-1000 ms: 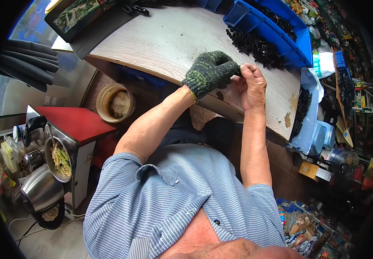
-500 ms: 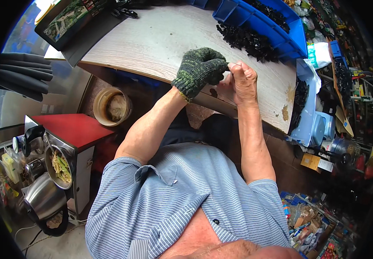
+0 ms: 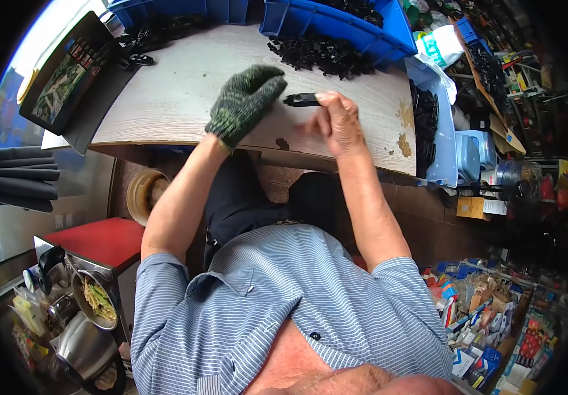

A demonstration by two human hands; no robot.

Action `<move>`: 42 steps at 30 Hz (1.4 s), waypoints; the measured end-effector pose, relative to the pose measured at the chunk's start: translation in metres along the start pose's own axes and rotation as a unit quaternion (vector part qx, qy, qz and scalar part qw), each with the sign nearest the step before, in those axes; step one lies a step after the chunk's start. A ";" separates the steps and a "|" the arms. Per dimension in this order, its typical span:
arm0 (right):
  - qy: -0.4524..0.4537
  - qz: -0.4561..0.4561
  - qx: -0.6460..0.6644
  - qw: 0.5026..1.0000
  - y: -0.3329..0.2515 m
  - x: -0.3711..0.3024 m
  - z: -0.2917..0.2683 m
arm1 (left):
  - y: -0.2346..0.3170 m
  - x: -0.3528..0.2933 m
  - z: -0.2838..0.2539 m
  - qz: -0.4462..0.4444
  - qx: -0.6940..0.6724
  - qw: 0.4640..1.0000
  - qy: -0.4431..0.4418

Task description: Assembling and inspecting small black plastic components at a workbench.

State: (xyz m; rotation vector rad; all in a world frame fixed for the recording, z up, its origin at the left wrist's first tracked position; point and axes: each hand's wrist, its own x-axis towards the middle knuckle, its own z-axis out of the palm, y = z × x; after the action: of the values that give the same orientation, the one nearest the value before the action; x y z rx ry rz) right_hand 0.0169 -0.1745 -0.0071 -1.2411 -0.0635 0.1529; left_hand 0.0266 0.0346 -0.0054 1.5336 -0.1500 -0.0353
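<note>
My right hand (image 3: pixel 340 122) is bare and pinches a small black plastic piece (image 3: pixel 302 99) between thumb and fingertips. The piece points left, held over the worktable (image 3: pixel 192 85); its exact kind is not clear. My left hand (image 3: pixel 247 102) wears a dark green knitted glove and stands just left of the piece, a small gap from it. Its fingers reach forward, slightly apart from the thumb, with nothing visible between them. Beyond both hands lies a heap of small black plastic parts (image 3: pixel 323 58) in front of a blue bin (image 3: pixel 343 29).
At the table's left stands a propped tablet-like screen (image 3: pixel 60 92), near more black parts (image 3: pixel 142 41). A light-blue tub (image 3: pixel 448 145) of black parts sits at the right edge. Below left are a red-topped cabinet (image 3: pixel 96 238), a pan of food (image 3: pixel 96 299) and a bucket (image 3: pixel 140 197).
My hands have moved apart: the gloved left hand has drawn away leftward, and the black piece now shows in my right fingers. The whole view has shifted, too.
</note>
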 end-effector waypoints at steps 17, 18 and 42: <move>0.336 0.012 0.012 0.942 -0.039 -0.006 -0.093 | -0.024 0.109 -0.025 0.288 0.587 0.756 0.006; 0.317 0.010 0.007 0.948 -0.033 -0.005 -0.091 | -0.023 0.106 -0.022 0.287 0.595 0.751 0.001; 0.048 -0.009 -0.075 0.996 0.014 0.014 0.013 | -0.010 0.003 0.014 -0.107 -0.241 0.960 -0.096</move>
State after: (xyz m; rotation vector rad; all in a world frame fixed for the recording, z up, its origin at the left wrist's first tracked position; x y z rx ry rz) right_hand 0.0280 -0.1561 -0.0164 -1.3947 -0.0027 0.0746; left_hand 0.0282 0.0197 -0.0146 1.0493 -0.1181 -0.3685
